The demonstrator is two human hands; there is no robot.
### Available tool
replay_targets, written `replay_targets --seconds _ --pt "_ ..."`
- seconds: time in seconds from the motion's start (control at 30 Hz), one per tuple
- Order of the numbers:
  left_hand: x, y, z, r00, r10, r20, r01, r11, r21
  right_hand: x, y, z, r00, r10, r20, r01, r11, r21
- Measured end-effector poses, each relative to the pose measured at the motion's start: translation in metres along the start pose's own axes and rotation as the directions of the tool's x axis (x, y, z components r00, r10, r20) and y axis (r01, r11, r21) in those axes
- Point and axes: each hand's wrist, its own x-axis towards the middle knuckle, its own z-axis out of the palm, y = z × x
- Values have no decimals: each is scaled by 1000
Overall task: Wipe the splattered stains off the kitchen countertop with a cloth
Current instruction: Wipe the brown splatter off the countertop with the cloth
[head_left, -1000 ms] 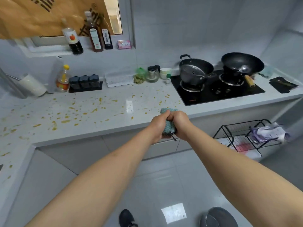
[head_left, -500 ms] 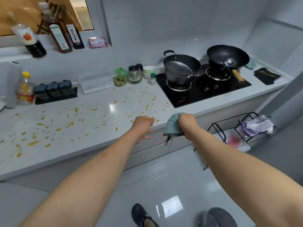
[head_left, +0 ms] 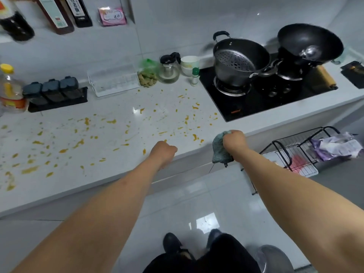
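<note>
The white countertop (head_left: pixel 110 107) is speckled with several yellow-orange stains (head_left: pixel 78 143), from its left end to the black hob. My right hand (head_left: pixel 234 141) grips a bunched teal cloth (head_left: pixel 218 150) at the counter's front edge, just right of the last stains; the cloth hangs down over the edge. My left hand (head_left: pixel 162 152) hovers over the front edge with its fingers curled, holding nothing, a stain right beside it.
A black hob (head_left: pixel 256 99) carries a steel pot (head_left: pixel 236 62) and a wok (head_left: pixel 309 44). Along the wall stand spice jars (head_left: pixel 53 91), a clear tray (head_left: pixel 113 79), a glass jug (head_left: pixel 169 69) and an oil bottle (head_left: pixel 9 89). A wire rack (head_left: pixel 299 152) stands on the floor, right.
My hands have come apart: the left let go of the cloth and moved left, and the right keeps it. I have stepped closer to the counter.
</note>
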Motion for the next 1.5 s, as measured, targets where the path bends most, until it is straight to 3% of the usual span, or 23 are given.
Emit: replay_targets --seconds 0.1,0.2,0.3,0.47,0.63,0.8,0.93,1.03,1.13,1.3,1.43,1.5 --pt "12 -8 2 998 54 -33 -47 979 199 17 -2 2 998 12 -61 -12 1000 -3" --pt "15 -9 3 998 47 -48 -35 974 224 23 -10 4 996 39 -75 -31 995 97" --pt "17 -7 2 998 45 -32 -36 964 263 35 -13 11 999 -6 -38 8 998 58" --pt "23 -18 6 998 22 64 -44 930 364 64 -13 22 982 -185 40 189 936 -298" --pt "29 -20 12 995 -32 100 -7 933 361 68 -6 37 914 -367 175 396 708 -584" --pt "36 -18 12 983 -58 172 -15 918 396 72 23 68 861 -334 384 507 624 -594" --pt "39 -19 16 979 -58 194 -41 882 470 67 30 83 856 -396 332 515 603 -609" --pt "41 -18 15 979 -64 196 -34 887 460 52 32 91 882 -398 252 464 639 -614" --pt "40 -17 12 974 -65 217 -41 893 448 52 26 86 877 -404 262 479 683 -551" --pt "41 -13 4 966 -64 250 -41 918 394 72 10 62 910 -413 21 370 791 -487" --pt "42 -8 0 961 -65 270 -41 929 367 57 14 85 887 -389 250 454 634 -625" --pt "40 -5 -1 959 -65 276 -49 921 387 46 14 100 878 -374 297 475 607 -637"
